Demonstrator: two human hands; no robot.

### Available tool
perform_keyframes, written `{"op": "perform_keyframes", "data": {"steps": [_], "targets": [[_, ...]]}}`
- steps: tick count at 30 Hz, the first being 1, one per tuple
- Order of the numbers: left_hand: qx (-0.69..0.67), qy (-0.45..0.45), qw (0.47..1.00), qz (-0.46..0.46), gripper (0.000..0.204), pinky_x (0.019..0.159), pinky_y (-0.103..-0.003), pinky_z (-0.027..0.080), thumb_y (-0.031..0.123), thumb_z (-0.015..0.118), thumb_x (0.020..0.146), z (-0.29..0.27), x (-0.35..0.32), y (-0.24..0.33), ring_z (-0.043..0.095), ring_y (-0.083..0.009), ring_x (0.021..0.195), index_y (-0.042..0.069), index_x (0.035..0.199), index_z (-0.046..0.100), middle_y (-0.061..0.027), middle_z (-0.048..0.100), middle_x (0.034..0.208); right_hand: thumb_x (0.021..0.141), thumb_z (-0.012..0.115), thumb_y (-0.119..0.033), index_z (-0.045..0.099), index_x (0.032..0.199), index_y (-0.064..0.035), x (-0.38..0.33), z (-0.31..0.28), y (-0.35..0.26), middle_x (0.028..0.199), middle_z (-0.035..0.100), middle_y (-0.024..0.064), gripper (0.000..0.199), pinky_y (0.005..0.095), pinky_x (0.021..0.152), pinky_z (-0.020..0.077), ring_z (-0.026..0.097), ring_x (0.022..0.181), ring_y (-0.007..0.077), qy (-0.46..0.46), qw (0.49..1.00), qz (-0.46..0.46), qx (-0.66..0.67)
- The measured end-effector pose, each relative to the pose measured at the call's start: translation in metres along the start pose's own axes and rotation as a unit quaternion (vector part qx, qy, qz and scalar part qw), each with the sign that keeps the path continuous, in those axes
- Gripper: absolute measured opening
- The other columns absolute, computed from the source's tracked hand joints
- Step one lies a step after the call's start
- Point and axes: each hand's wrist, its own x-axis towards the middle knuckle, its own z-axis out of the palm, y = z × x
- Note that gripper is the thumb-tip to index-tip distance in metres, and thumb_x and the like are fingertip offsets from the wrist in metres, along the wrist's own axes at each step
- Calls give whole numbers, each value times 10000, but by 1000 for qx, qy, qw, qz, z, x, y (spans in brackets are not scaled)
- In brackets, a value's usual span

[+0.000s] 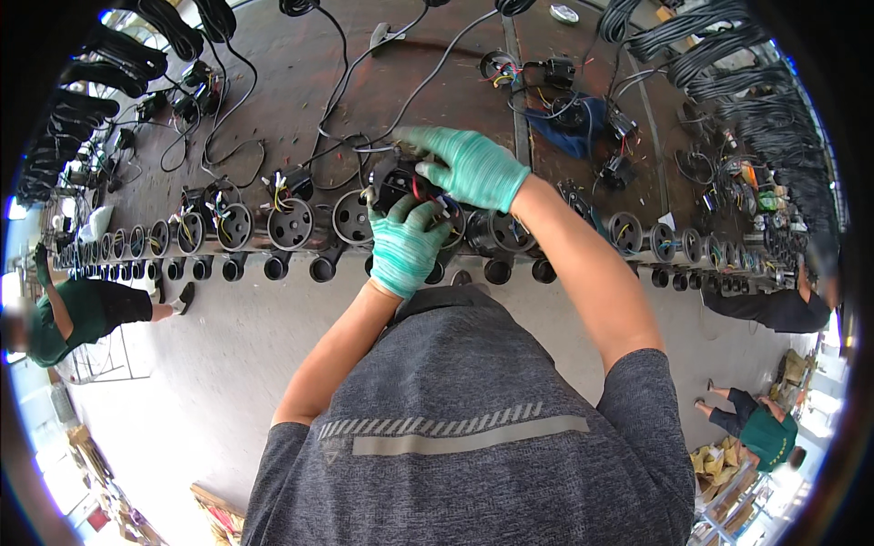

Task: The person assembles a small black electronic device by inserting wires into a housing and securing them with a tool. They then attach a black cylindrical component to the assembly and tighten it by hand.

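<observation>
My left hand (406,246), in a green-and-white knit glove, has its fingers curled round the lower side of a black housing with red wires (395,183) at the table's near edge. My right hand (473,169), gloved alike, reaches over that housing from the right. Its fingers stretch leftward with the thumb apart, and the fingertips are smeared by motion. A black cable (360,146) runs up the table from beside the housing. Round black housings with holes stand next to my hands, one (351,218) to the left and another (510,233) under my right wrist.
Similar round housings (291,224) line the table edge both ways. Coiled black cables (710,41) fill the far corners. Wired black parts (560,73) and a blue cloth (574,127) lie on the brown table (437,91). Co-workers (769,432) are at both sides.
</observation>
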Motion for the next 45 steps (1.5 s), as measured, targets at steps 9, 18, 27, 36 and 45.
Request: {"op": "perform_keyframes", "data": {"steps": [9,18,27,36,45], "targets": [[-53,0,996,-73,298,940,-504,410,186,849,709,8,-10,4,595,-279,1103,261,996,824,13,651,1237,873,710,-119,814,1167,-152,12,5,138,1171,795,137,313,421,926,582,757,1072,340,-471,836,39,-280],[-64,2,992,-109,333,1017,-528,405,158,839,718,3,-7,18,596,-317,1160,223,1045,828,-23,658,1271,1003,569,-263,700,1382,-197,15,30,98,1310,758,125,407,463,1014,571,709,1217,360,-535,792,-13,-293],[-62,-18,989,-134,304,1023,-526,412,165,846,714,0,-7,19,607,-327,1158,215,1014,834,-34,679,1245,891,719,-126,738,1268,-210,14,36,128,1145,798,144,386,471,839,623,776,1037,369,-515,807,-75,-281],[-75,-37,991,-109,308,1038,-482,399,160,832,781,7,-9,5,584,-304,1156,203,1086,848,-38,670,1247,1047,651,-81,727,1294,-13,-65,-39,52,1046,799,179,268,370,827,621,765,967,253,53,972,185,135],[-100,-14,991,-93,288,1040,-521,398,161,823,760,12,-4,4,615,-302,1145,229,1040,831,-10,695,1241,1014,736,-174,728,1136,-75,-148,54,-35,978,760,220,157,433,763,606,764,891,399,240,930,271,70]]}}
